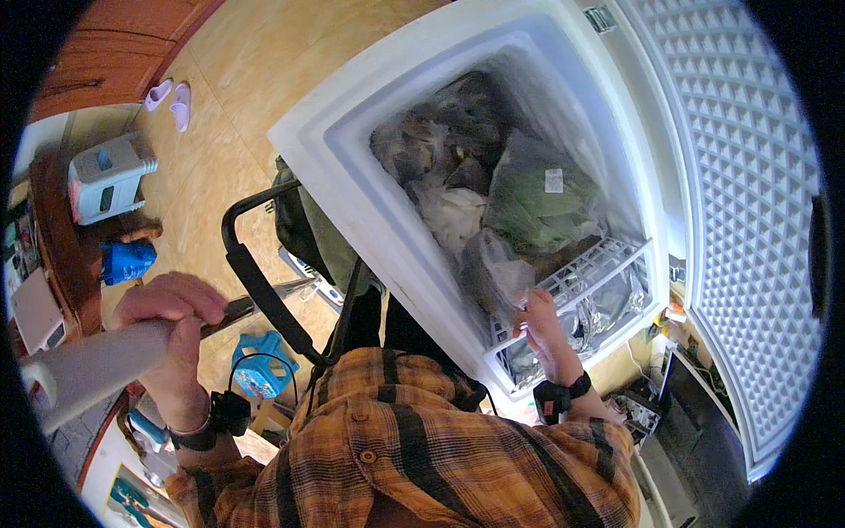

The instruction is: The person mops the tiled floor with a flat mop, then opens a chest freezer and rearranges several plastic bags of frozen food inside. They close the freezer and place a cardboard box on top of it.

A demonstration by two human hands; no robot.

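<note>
My left hand (176, 308) is closed round a long tool with a thick pale handle (101, 365). Beyond the fingers it continues as a thin dark and metallic shaft, held out over the floor. Its exact kind is unclear. My right hand (540, 321) reaches into an open white chest freezer (310, 132), fingers pinched at a clear plastic bag (502, 268), just above the rim of a white wire basket (598, 268). Frosty bags lie in the freezer, among them a large green bag (541, 198) with a white label and a whitish bag (453, 216).
The raised freezer lid (739, 158) stands along the right. A black tubular frame (268, 299) is close by my left side. Over the tan floor are a light-blue stool (110, 180), a blue bag (128, 261), another blue stool (264, 363) and lilac slippers (180, 106).
</note>
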